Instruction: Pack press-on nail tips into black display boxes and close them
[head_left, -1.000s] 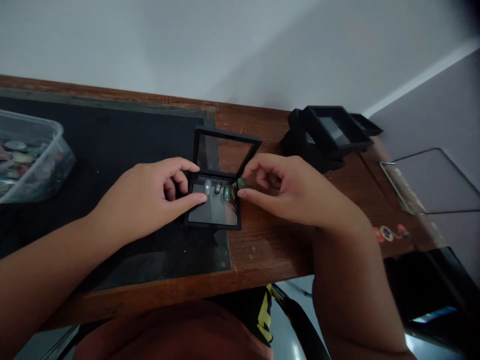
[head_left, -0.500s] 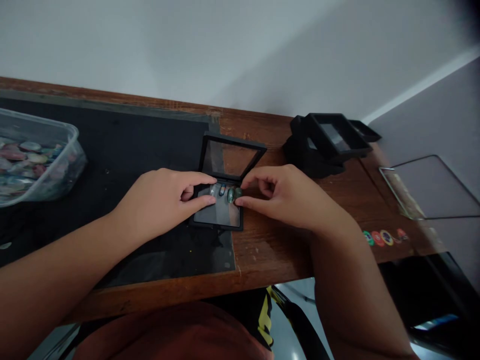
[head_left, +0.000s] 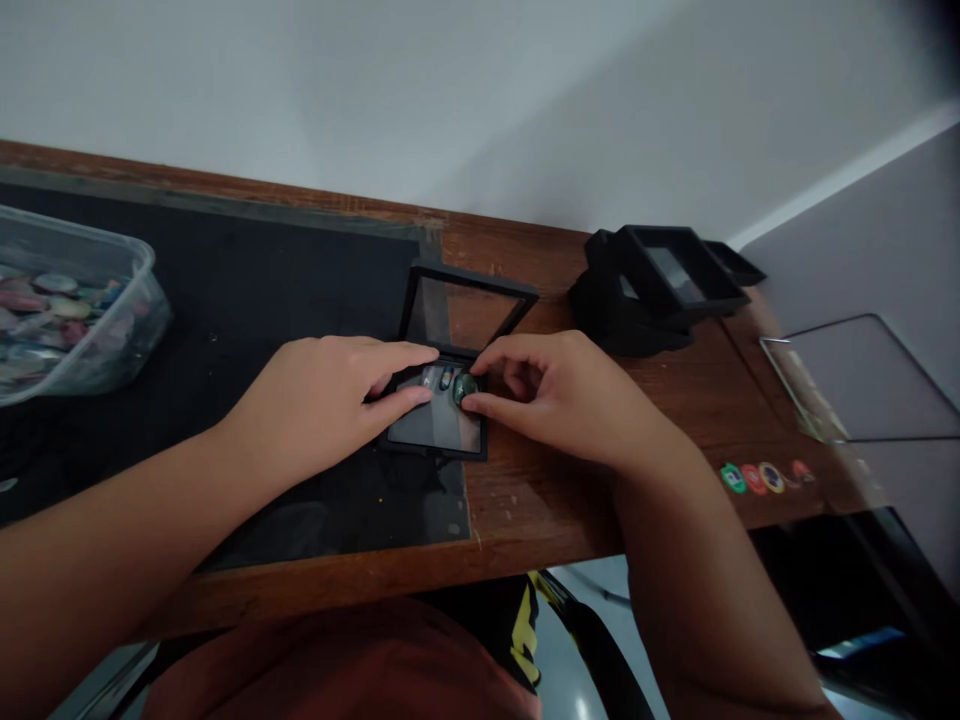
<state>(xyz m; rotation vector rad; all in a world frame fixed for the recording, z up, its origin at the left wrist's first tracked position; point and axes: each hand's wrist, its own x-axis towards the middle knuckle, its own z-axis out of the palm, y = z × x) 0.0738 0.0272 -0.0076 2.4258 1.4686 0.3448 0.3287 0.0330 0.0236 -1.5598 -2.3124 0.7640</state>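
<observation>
A black frame case stands open on the table, its lid tilted up and its clear film base lying flat. On the film lie a clear stone, a small dark blue stone and a dark green stone. My left hand reaches in from the left, thumb and forefinger round the clear stone at the left side. From the right, my right hand has its thumb and forefinger on the green stone's edges.
A clear plastic tub of colourful stones is at the left on a black mat. Black frames are stacked at the back right. Round stickers and a wire stand are farther right.
My right hand has moved slightly left. Two green stones showed near its fingertips; now they appear as one, close to the blue stone. My left hand is nearly unchanged.
</observation>
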